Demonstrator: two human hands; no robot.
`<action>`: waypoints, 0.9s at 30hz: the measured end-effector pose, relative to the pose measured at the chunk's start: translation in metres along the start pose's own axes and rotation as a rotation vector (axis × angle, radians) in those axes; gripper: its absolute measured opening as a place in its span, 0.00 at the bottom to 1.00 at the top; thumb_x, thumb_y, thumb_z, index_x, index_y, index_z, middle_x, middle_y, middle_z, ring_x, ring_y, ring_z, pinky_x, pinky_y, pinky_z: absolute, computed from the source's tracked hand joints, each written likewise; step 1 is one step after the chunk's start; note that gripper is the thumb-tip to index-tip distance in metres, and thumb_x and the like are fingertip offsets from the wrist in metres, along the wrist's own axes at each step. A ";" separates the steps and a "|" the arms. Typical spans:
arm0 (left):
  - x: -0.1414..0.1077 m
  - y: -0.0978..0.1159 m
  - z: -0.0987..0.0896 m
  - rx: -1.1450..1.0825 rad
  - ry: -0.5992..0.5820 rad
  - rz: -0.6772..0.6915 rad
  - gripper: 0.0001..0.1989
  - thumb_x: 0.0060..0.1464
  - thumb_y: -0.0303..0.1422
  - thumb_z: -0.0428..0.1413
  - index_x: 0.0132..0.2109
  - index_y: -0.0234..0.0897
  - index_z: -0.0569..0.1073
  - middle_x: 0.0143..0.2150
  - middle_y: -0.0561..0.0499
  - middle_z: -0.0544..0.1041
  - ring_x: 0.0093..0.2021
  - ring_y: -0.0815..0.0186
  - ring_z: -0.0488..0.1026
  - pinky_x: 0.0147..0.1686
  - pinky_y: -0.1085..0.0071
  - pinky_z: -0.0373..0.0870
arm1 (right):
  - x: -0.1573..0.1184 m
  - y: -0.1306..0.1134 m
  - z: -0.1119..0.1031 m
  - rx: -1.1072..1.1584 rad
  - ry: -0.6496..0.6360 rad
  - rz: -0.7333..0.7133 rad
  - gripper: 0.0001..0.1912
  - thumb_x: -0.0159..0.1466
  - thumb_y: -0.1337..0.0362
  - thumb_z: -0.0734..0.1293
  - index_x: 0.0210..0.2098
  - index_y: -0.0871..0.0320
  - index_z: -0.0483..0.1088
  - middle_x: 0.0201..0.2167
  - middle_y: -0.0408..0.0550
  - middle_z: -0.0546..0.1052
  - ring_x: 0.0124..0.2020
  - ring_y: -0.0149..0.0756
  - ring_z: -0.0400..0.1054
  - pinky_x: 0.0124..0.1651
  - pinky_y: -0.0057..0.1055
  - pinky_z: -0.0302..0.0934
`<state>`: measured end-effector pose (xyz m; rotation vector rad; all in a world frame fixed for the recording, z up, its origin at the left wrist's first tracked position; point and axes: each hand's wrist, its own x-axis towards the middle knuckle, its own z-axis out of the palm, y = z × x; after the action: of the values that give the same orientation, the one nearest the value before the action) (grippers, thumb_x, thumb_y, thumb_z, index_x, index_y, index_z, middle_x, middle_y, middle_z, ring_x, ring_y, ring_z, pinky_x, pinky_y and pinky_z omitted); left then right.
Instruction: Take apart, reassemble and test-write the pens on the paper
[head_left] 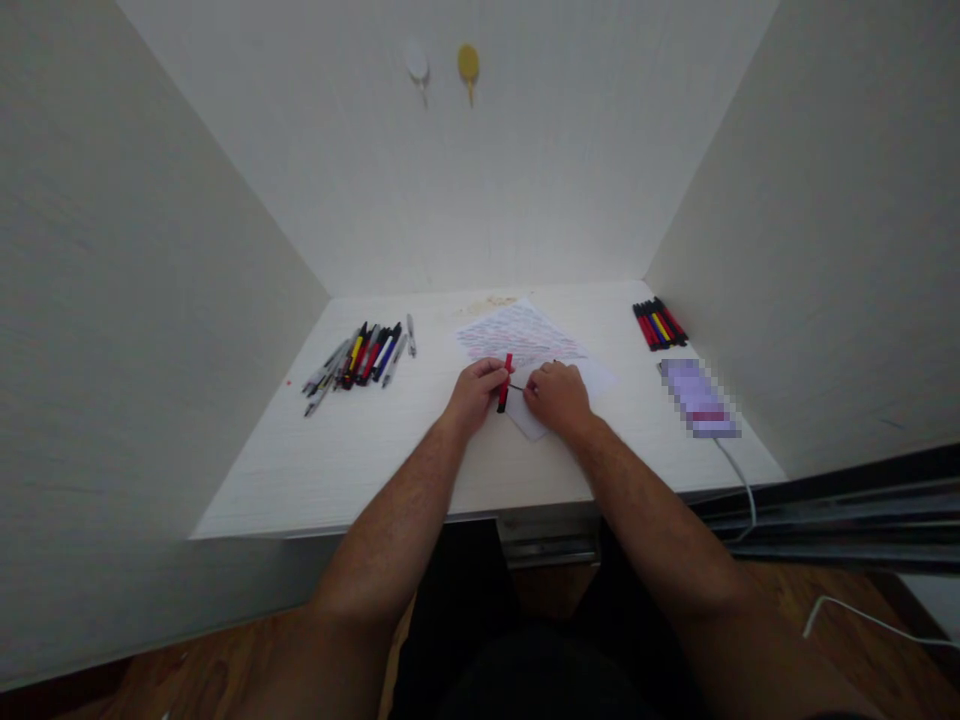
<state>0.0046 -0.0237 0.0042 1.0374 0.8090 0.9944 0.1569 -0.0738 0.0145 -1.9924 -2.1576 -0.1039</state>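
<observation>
Near the middle of the desk, my left hand (480,388) is closed on a red pen (508,365) with a black end, held roughly upright. Close on its right, my right hand (556,392) has its fingers pinched on a thin dark rod (517,387) that looks like a pen refill. One end of the rod lies close to the red pen; I cannot tell whether they touch. A small dark tip pokes out behind the right fingers. Under and beyond both hands lie sheets of paper (517,330), the far one covered with coloured scribble lines.
On the left of the white desk (300,480) is a loose pile of pens (367,355) in several colours. A neat row of red, blue and yellow pens (660,322) lies at the far right. Nearer stands a blurred phone (697,397) with a white cable (739,470). Walls close in three sides.
</observation>
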 end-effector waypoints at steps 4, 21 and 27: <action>0.000 -0.001 0.000 0.011 0.008 -0.005 0.10 0.40 0.34 0.63 0.30 0.34 0.75 0.22 0.55 0.69 0.21 0.73 0.63 0.22 0.75 0.59 | 0.000 -0.008 -0.001 -0.044 -0.047 -0.010 0.15 0.67 0.63 0.58 0.39 0.62 0.74 0.39 0.58 0.77 0.41 0.46 0.70 0.45 0.41 0.55; -0.001 -0.003 -0.002 0.231 -0.086 0.014 0.06 0.40 0.31 0.61 0.28 0.35 0.72 0.21 0.56 0.69 0.21 0.74 0.62 0.22 0.75 0.55 | 0.008 0.022 0.010 1.624 0.307 0.378 0.14 0.52 0.59 0.71 0.35 0.56 0.68 0.26 0.42 0.75 0.24 0.30 0.67 0.23 0.26 0.59; -0.005 0.002 0.001 0.365 -0.107 -0.022 0.07 0.42 0.34 0.61 0.30 0.35 0.75 0.20 0.56 0.69 0.19 0.74 0.58 0.20 0.74 0.51 | 0.006 0.021 0.003 1.821 0.319 0.398 0.14 0.50 0.60 0.74 0.31 0.57 0.68 0.30 0.44 0.78 0.26 0.28 0.70 0.22 0.23 0.59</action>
<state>0.0029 -0.0281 0.0064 1.3782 0.9314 0.7802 0.1775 -0.0656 0.0111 -0.9735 -0.7286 1.0604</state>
